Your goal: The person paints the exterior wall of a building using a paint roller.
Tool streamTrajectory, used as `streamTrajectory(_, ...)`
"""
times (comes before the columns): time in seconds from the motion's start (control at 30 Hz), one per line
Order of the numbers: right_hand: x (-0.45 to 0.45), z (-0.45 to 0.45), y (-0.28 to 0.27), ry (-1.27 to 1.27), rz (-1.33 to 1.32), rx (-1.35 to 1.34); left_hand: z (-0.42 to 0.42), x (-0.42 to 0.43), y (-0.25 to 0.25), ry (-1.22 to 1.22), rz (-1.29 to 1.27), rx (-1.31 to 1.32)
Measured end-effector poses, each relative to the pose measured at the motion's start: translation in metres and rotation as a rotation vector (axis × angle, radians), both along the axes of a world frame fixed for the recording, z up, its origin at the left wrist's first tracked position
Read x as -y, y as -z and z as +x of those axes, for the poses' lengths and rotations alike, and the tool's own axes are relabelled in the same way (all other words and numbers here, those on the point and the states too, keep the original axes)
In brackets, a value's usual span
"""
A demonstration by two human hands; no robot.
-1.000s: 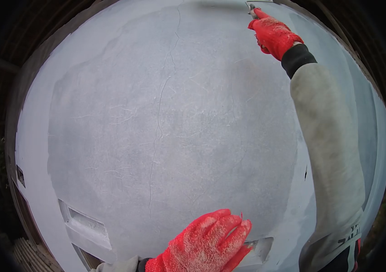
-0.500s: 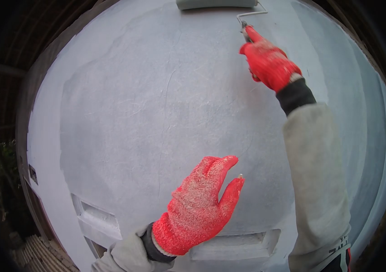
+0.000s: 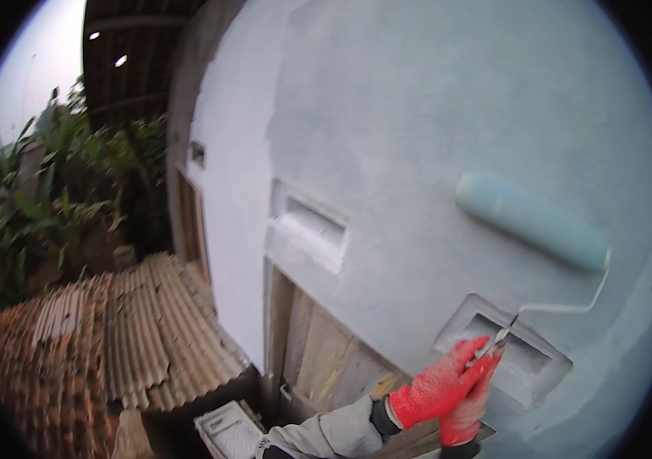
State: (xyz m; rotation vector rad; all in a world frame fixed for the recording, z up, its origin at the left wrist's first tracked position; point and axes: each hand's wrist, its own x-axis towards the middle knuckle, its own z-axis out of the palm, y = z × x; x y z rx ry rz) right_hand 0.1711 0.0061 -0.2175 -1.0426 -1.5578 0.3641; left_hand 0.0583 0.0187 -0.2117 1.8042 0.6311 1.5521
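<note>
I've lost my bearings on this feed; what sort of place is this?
Probably outdoors, high beside a building: a paint roller is at a pale wall, corrugated roof sheets lie lower down, and leafy plants show beyond.

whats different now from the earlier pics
The paint roller has come down from high on the wall to just above a recess. The left hand, empty before, is now at the handle; its grip is unclear. The view has swung left. The right hand still has the roller.
</note>
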Motion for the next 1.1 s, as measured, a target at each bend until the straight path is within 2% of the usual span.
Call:
streamTrajectory(0.03,-0.002,-0.002,0.024,-0.04,-0.029,-0.004,-0.004,0.008,0.001,-0.049,-0.027,0.018)
streamTrajectory(0.1,-0.006,-0.002,0.054,-0.107,-0.054,-0.047,-0.008,0.025,-0.007,0.081,-0.332,-0.044)
streamTrajectory(0.13,-0.01,0.001,0.062,-0.142,-0.061,-0.087,-0.007,0.022,-0.006,0.059,-0.358,-0.032)
streamTrajectory(0.17,-0.015,0.006,0.067,-0.188,-0.07,-0.138,-0.002,0.015,-0.004,-0.077,-0.13,-0.109)
streamTrajectory(0.23,-0.029,0.015,0.077,-0.301,-0.095,-0.283,-0.004,0.01,-0.022,-0.101,-0.079,-0.158)
streamTrajectory(0.27,-0.034,0.014,0.081,-0.356,-0.099,-0.351,-0.001,0.009,-0.016,-0.12,-0.097,-0.149)
streamTrajectory(0.37,-0.017,-0.016,0.065,-0.469,-0.118,-0.527,-0.004,0.005,0.009,-0.229,0.072,-0.174)
streamTrajectory(0.4,-0.009,-0.029,0.062,-0.639,-0.175,-0.852,-0.002,0.005,0.019,-0.241,0.069,-0.177)
streamTrajectory(0.43,-0.006,-0.034,0.063,-0.8,-0.234,-1.182,0.0,0.006,0.03,-0.261,-0.104,-0.116)
streamTrajectory(0.47,-0.008,-0.032,0.067,-0.807,-0.24,-1.187,0.003,0.006,0.038,-0.279,-0.274,-0.051)
streamTrajectory(0.57,-0.012,-0.029,0.074,-0.756,-0.316,-1.053,-0.01,0.01,0.013,-0.224,-0.351,-0.05)
streamTrajectory(0.63,-0.014,-0.029,0.065,-0.322,0.067,-0.151,-0.018,0.006,0.0,-0.167,-0.356,-0.016)
streamTrajectory(0.67,-0.009,-0.028,0.06,-0.316,0.074,-0.153,-0.022,0.002,-0.005,-0.219,-0.363,0.02)
streamTrajectory(0.73,0.005,-0.026,0.055,-0.227,0.013,0.07,-0.029,-0.009,0.001,-0.258,-0.351,0.048)
streamTrajectory(0.8,0.008,-0.012,0.082,-0.214,0.054,0.124,-0.042,-0.026,0.025,-0.474,-0.236,-0.049)
streamTrajectory(0.83,0.01,-0.008,0.095,-0.27,-0.102,0.094,-0.048,-0.017,0.013,-0.458,-0.376,-0.066)
streamTrajectory(0.87,0.01,-0.01,0.1,-0.327,-0.263,0.062,-0.056,-0.025,0.008,-0.447,-0.355,-0.087)
streamTrajectory(0.9,0.012,-0.02,0.092,-0.31,-0.254,0.046,-0.064,-0.035,0.004,-0.516,-0.268,-0.104)
streamTrajectory(0.97,0.022,-0.039,0.068,-0.132,0.246,0.298,-0.079,-0.053,-0.025,-0.599,-0.065,-0.055)
streamTrajectory(1.03,0.017,-0.046,0.076,-0.181,0.19,0.255,-0.102,-0.063,-0.079,-0.595,-0.001,-0.094)
streamTrajectory(1.1,0.015,-0.058,0.08,-0.308,0.113,0.169,-0.115,-0.065,-0.098,-0.56,0.037,-0.109)
